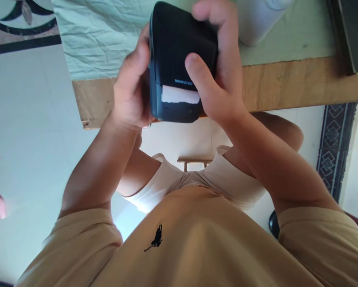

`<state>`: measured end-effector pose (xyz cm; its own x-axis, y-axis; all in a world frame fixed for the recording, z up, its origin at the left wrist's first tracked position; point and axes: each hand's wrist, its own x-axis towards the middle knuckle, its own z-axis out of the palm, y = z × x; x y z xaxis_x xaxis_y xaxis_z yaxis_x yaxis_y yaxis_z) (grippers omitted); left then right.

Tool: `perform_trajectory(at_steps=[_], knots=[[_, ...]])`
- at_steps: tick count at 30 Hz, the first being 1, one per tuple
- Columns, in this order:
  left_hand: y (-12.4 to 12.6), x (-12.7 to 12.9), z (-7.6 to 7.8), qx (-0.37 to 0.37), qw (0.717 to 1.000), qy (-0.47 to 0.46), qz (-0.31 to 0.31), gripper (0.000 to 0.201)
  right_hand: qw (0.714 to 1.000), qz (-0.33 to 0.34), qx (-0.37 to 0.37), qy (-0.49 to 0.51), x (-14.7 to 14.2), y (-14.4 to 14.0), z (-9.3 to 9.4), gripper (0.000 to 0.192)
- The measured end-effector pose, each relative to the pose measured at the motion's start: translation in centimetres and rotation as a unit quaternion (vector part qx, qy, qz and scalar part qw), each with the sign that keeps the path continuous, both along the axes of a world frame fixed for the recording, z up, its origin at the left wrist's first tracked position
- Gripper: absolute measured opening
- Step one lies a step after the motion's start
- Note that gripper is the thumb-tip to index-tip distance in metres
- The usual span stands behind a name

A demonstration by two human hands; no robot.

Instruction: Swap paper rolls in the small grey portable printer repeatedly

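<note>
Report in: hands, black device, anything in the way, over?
Left hand and right hand gripping black device from opposite sides. White paper strip showing near its lower end. White container close by on the right, not blocking.

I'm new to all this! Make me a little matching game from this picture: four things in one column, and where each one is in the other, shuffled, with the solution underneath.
Things
1. black device
2. white paper strip
3. pale green cloth
4. whitish container

Places
A. just below the small lettering
B. on the cloth, to the right of the right hand
C. gripped between the left hand and the right hand
D. spread over the wooden table

Right pairs
1-C
2-A
3-D
4-B
</note>
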<state>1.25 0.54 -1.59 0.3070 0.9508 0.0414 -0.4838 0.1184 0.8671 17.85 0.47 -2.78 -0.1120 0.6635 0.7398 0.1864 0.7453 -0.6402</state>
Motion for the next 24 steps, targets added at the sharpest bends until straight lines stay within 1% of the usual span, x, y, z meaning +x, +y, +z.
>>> perform_trajectory(at_steps=[3, 6, 9, 11, 13, 16, 19, 22, 24], knots=[[-0.7, 0.6, 0.1, -0.023, 1.0, -0.005, 0.01, 0.064, 0.998, 0.018, -0.061, 0.005, 0.2, -0.7, 1.3, 0.04], [-0.9, 1.2, 0.5, -0.049, 0.999, -0.005, 0.021, 0.071, 0.994, 0.028, -0.101, -0.026, 0.5, -0.2, 2.0, 0.042], [-0.6, 1.0, 1.0, -0.074, 0.997, -0.004, 0.027, 0.061, 0.987, 0.041, -0.125, -0.089, 1.1, 0.4, 2.8, 0.037], [-0.3, 0.5, 1.2, -0.07, 0.997, -0.02, 0.003, 0.049, 0.984, 0.044, -0.131, -0.111, 1.5, 0.5, 3.1, 0.031], [-0.1, 0.0, 1.3, -0.055, 0.997, -0.044, -0.028, 0.041, 0.982, 0.039, -0.145, -0.111, 1.9, 0.1, 3.1, 0.028], [-0.2, -0.4, 1.2, -0.045, 0.997, -0.033, -0.044, 0.038, 0.983, 0.034, -0.149, -0.105, 2.3, -0.6, 2.6, 0.037], [-0.6, -0.6, 0.9, -0.06, 0.998, -0.006, -0.033, 0.045, 0.982, 0.045, -0.136, -0.126, 2.4, -1.0, 2.2, 0.043], [-0.9, -0.7, 0.5, -0.092, 0.996, 0.003, -0.002, 0.051, 0.976, 0.051, -0.151, -0.146, 2.3, -1.1, 2.2, 0.046], [-0.9, -0.8, 0.2, -0.097, 0.995, 0.018, 0.013, 0.052, 0.976, 0.048, -0.142, -0.158, 2.3, -1.2, 2.3, 0.051]])
